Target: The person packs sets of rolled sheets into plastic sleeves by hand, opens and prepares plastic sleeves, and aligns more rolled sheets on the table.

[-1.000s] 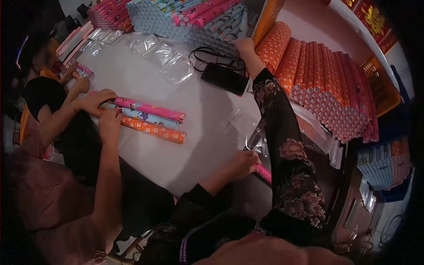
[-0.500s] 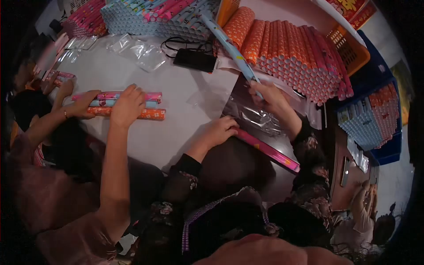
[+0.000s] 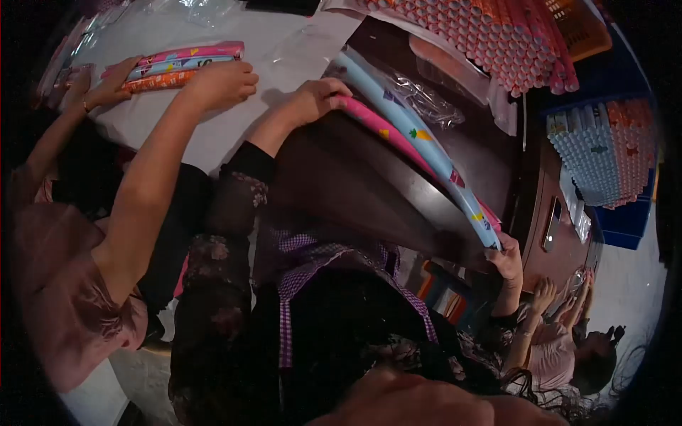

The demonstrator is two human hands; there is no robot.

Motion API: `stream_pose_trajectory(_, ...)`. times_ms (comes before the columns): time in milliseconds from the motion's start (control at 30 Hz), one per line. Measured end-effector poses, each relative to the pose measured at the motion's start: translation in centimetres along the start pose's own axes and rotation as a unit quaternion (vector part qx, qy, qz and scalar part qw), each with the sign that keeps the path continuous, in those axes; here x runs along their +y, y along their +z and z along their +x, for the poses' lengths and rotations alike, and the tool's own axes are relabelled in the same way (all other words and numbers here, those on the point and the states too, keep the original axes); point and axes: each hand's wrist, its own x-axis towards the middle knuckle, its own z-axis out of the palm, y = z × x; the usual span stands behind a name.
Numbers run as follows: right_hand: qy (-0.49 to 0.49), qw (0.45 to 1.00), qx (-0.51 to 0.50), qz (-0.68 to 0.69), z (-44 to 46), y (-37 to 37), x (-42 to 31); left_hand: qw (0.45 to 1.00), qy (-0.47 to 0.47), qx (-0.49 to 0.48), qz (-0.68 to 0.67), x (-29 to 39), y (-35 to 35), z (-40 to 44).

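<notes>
My left hand (image 3: 312, 101) is closed around the upper left end of a pink patterned paper roll (image 3: 383, 131). Alongside it, slanting down to the right, lies a light blue paper roll (image 3: 419, 135) with fruit-like prints. At the lower right, my right hand (image 3: 507, 259) grips the near end of the blue roll; the pink roll's end is close to these fingers, partly hidden, so I cannot tell if it is held too. Crumpled clear plastic film (image 3: 430, 99) lies just behind the rolls on the dark tabletop (image 3: 312, 170).
A co-worker's hands (image 3: 220, 85) at the left hold a bundle of pink, blue and orange rolls (image 3: 181, 67). Stacked rolls (image 3: 490, 42) fill the back, beside an orange crate (image 3: 579, 28). At the right are a blue bin (image 3: 618, 227) with rolls, a phone (image 3: 551, 224) and other people's hands (image 3: 543, 295).
My right hand has brought the blue roll down beside the pink one and moved to its near end. My left hand still holds the pink roll. The view has shifted, and the co-worker's bundle appears higher.
</notes>
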Motion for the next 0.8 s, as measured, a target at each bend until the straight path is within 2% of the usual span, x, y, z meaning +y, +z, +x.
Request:
stream_pose_trajectory(33,0.012,0.999,-0.029,-0.006,-10.3,-1.7,-4.6,0.997,0.072,0.005,-0.014,7.7,-1.2,-4.4)
stream_pose_trajectory(67,0.002,0.998,-0.058,-0.035,-6.6,-3.8,-1.2,0.989,0.149,0.012,-0.026,4.0,0.4,-0.6)
stream_pose_trajectory(100,0.004,0.998,-0.062,-0.032,-13.3,-4.4,-4.9,0.999,0.041,-0.014,-0.004,10.7,-0.9,-3.8)
stream_pose_trajectory(133,0.002,0.997,-0.069,-0.022,-15.9,-4.5,-5.9,0.999,0.006,-0.012,-0.044,13.5,-0.9,-4.8)
stream_pose_trajectory(167,0.000,0.997,-0.075,-0.011,-10.6,-3.4,-3.1,0.996,-0.030,-0.009,-0.082,8.4,-0.7,-2.5)
stream_pose_trajectory(200,0.000,0.997,-0.077,-0.020,-9.4,-3.3,-2.4,0.996,-0.040,-0.016,-0.077,7.6,-0.8,-2.0)
stream_pose_trajectory(233,-0.001,0.997,-0.080,-0.015,-4.0,-2.6,1.3,0.996,-0.043,-0.018,-0.074,3.0,-0.9,0.4)
stream_pose_trajectory(300,-0.030,0.997,-0.048,-0.052,-6.5,-3.9,3.3,0.996,-0.066,-0.017,-0.062,6.3,-0.1,-1.1)
stream_pose_trajectory(333,0.043,0.996,-0.039,-0.060,-5.4,-3.7,3.0,0.996,-0.067,-0.018,-0.057,5.6,-0.4,-0.9)
stream_pose_trajectory(367,0.051,0.997,-0.023,-0.059,-7.3,-4.1,2.3,0.996,-0.069,-0.020,-0.056,7.9,-0.2,-1.9)
stream_pose_trajectory(400,0.057,0.997,-0.007,-0.058,-3.9,-3.4,3.3,0.997,-0.047,-0.014,-0.056,5.3,-0.6,-0.7)
stream_pose_trajectory(433,0.073,0.997,-0.019,-0.035,-5.8,-3.7,1.4,0.998,-0.024,-0.009,-0.056,7.7,-0.2,-1.8)
stream_pose_trajectory(533,0.086,0.995,-0.007,-0.048,-3.6,-3.5,1.7,0.998,-0.028,-0.022,-0.055,6.2,-0.4,-1.2)
stream_pose_trajectory(567,0.079,0.993,0.015,-0.084,-6.7,-3.9,-0.7,0.998,-0.028,-0.022,-0.054,9.3,0.0,-2.4)
stream_pose_trajectory(667,0.048,0.995,0.058,-0.061,-5.4,-3.2,0.9,0.998,-0.019,-0.039,-0.047,7.8,-0.4,-1.8)
stream_pose_trajectory(767,0.060,0.992,0.067,-0.089,-3.7,-3.1,1.9,0.997,-0.039,-0.049,-0.039,6.9,-0.9,-1.4)
stream_pose_trajectory(800,0.061,0.992,0.068,-0.088,-3.9,-3.2,2.0,0.993,-0.077,-0.059,-0.073,7.5,-1.0,-1.6)
